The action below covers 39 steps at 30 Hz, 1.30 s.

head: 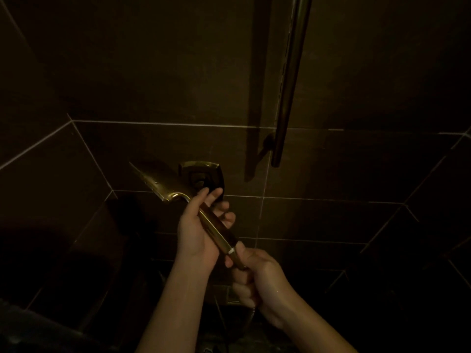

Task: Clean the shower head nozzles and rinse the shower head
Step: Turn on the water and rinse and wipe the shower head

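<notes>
Shower head (163, 182): we are holding its handle, left hand (196, 230) and right hand (254, 271) both curled round it; no water showing, cleaning and rinsing apparently pending.

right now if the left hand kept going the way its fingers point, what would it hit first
Probably the valve plate on the tiled wall, just past the left hand gripping the shower head; depth is unclear.

Dim, warm light falls on a wall of large dark tiles (158, 72) with pale grout lines (165, 124), which run level across the middle and slant away at 9 and 3 o'clock. A dark metal rail (289, 80) hangs down from 12 o'clock, casting a shadow just to its left. A squarish brass wall fitting (204, 171) sits near the centre.
</notes>
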Available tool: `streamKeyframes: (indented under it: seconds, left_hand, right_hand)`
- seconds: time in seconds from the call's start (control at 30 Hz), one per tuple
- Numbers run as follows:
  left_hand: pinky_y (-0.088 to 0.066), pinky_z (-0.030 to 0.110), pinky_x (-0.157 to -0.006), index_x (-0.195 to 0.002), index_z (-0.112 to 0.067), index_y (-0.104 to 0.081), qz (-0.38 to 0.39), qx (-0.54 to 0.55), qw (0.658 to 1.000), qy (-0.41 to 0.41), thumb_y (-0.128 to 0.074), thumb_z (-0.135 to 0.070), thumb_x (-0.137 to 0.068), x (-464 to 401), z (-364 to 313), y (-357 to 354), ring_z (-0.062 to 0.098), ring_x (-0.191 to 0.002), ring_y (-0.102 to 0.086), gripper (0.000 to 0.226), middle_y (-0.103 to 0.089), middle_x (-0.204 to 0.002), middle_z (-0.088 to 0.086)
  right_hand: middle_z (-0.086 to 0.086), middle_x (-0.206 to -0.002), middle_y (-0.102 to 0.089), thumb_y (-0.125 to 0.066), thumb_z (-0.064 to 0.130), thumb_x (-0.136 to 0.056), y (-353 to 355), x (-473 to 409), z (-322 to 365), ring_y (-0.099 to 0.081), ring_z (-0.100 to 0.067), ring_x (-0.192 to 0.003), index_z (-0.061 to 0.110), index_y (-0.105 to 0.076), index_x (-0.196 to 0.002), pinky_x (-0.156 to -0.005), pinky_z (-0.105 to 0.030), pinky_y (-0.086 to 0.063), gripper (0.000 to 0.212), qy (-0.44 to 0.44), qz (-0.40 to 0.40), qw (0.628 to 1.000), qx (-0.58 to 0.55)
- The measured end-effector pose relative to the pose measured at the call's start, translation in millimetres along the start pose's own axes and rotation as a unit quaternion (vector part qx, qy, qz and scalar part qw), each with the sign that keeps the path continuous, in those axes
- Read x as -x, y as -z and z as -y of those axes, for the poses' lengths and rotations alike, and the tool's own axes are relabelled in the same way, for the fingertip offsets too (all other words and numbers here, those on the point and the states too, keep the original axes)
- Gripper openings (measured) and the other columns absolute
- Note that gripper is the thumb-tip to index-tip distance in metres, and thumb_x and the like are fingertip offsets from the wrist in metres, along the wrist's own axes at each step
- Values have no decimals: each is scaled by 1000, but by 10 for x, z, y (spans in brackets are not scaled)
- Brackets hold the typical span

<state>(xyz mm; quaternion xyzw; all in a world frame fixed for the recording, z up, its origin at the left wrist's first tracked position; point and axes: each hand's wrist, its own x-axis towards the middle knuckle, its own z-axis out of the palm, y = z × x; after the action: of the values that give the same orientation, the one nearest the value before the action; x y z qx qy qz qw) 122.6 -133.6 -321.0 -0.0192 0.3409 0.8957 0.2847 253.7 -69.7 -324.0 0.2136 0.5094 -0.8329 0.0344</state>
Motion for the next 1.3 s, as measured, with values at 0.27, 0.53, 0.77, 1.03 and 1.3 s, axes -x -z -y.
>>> streamKeyframes:
  seconds: [0.27,0.53,0.77,1.03,1.3]
  left_hand:
    - [-49,25,-42,-100,-17,-72,-164,-93,981,-48,-80,-54,-78,37,112,-55,8,-49,-59,43,-61,-58,-6]
    - [-56,33,-58,-118,-14,-64,-141,-145,979,26,-77,-14,-85,53,69,-100,22,-79,-69,36,-68,-91,7]
    - [-34,22,-36,-90,-18,-71,-174,-61,983,3,-80,-26,-81,58,136,-89,6,-39,-39,15,-47,-53,-9]
    - [-35,23,-35,-64,-20,-54,138,64,987,42,-67,-42,-92,49,44,27,8,-36,-37,38,-41,-47,-6]
    - [-54,31,-49,-102,-12,-68,-103,-95,990,-6,-75,-24,-84,58,-49,-126,12,-52,-64,23,-64,-62,-2]
  right_hand:
    - [6,-53,-38,-44,45,-99,-3,-4,-43,-29,-9,-41,16,-60,-82,-39,-21,-23,38,7,-39,997,60]
    - [11,-68,-63,-39,51,-98,52,-68,-181,-60,1,-56,41,-51,-94,-50,-20,-46,16,136,-189,855,462]
    - [7,-80,-68,-41,50,-98,101,-74,-208,-64,-3,-67,43,-53,-94,-53,-23,-50,14,133,-122,872,456]
    - [3,-59,-40,-50,47,-96,131,69,26,-32,-9,-44,13,-63,-89,-39,-21,-24,37,-32,32,999,-12]
    - [3,-55,-37,-39,41,-102,64,8,36,-31,-8,-42,13,-62,-87,-40,-20,-24,39,45,-63,986,149]
